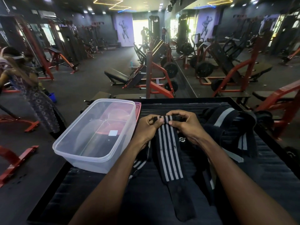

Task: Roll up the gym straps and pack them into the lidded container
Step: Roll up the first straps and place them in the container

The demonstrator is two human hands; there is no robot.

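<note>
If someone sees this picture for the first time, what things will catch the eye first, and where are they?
First come the two hands, left hand and right hand, at the centre, pinching the far end of a black strap with grey stripes that lies toward the viewer on a dark ribbed surface. Left of them stands a clear plastic container, open, with a pink lid behind it. More dark straps lie heaped to the right.

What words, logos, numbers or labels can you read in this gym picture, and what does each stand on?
White logo patch on the black strap beside the striped strap: lettering too small to read.
White sticker on the clear container: blank, no print visible.
Pale lettering on the tall black machine at the far end: blurred, unreadable.
Wall posters: figures only, no legible words.
</note>
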